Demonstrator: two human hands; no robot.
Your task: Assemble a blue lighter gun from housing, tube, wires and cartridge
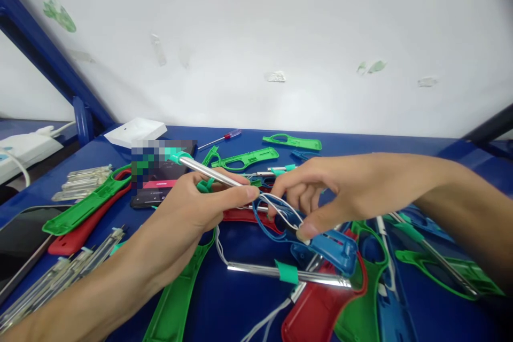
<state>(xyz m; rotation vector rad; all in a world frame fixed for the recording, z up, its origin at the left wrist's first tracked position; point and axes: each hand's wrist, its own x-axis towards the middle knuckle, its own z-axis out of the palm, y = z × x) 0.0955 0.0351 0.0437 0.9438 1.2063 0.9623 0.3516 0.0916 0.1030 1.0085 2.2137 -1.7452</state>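
- Steel-bright and thin, the metal tube (208, 172) lies gripped in the left hand (192, 214); its long axis runs from the green-capped end (179, 156) at upper left down toward the right, meeting the fingers near mid-table; thumb and forefinger pinch it like a pen, the forearm coming in from the lower left.
- From the tube's near end thin white wires (280, 207) loop rightward into the right hand (324, 192); that hand is the one nearer the wire and the blue plastic shell (332, 248), which sits just below and touching its thumb.
- Right hand reaches in from the right edge, palm down, wrist level; thumb and forefinger close on the wire just above the blue shell, other fingers curled; whether the thumb also presses the shell itself I cannot tell.
- Both hands are near each other, fingertips almost meeting over the blue table (240, 304).
- Around them: a second metal tube with a green band (286, 272) lying crosswise below the hands; red shell (320, 310) and green shells (244, 159) scattered; a small screwdriver (224, 138) farther back; a phone (160, 176) behind the left hand.
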